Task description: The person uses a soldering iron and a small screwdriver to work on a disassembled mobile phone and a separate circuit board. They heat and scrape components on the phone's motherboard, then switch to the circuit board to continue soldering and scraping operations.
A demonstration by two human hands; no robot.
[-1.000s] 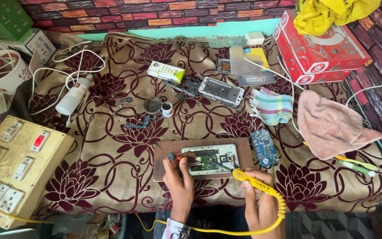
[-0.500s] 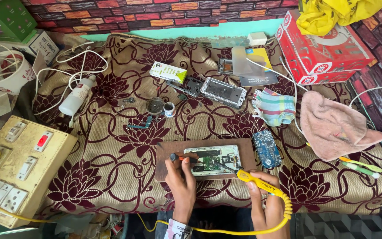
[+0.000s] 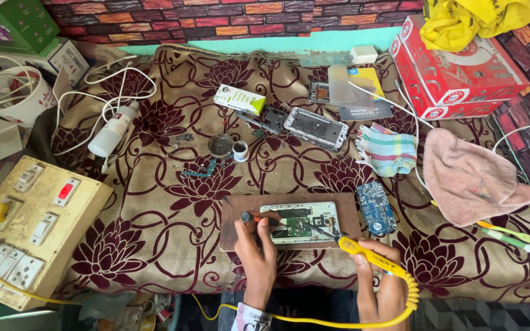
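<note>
An opened phone point(image 3: 300, 222) with its circuit board bare lies on a brown wooden board point(image 3: 234, 216). My left hand point(image 3: 257, 250) grips a small screwdriver point(image 3: 264, 219) whose tip rests on the phone's left part. My right hand point(image 3: 376, 283) holds a yellow soldering iron point(image 3: 363, 252), its thin tip over the phone's middle. A coiled yellow cable point(image 3: 405, 300) runs from the iron beneath my hands.
A blue circuit board point(image 3: 375, 207) lies right of the wooden board. Behind it are an empty phone frame point(image 3: 316, 129), a small round tin point(image 3: 220, 145), a white bottle point(image 3: 112, 129) and a striped cloth point(image 3: 390, 151). A yellowed switch board point(image 3: 26, 220) sits left, a pink cloth point(image 3: 473, 178) and red box point(image 3: 455, 67) right.
The view has drifted slightly. Both hands stay over the opened phone with only small shifts of the tools.
</note>
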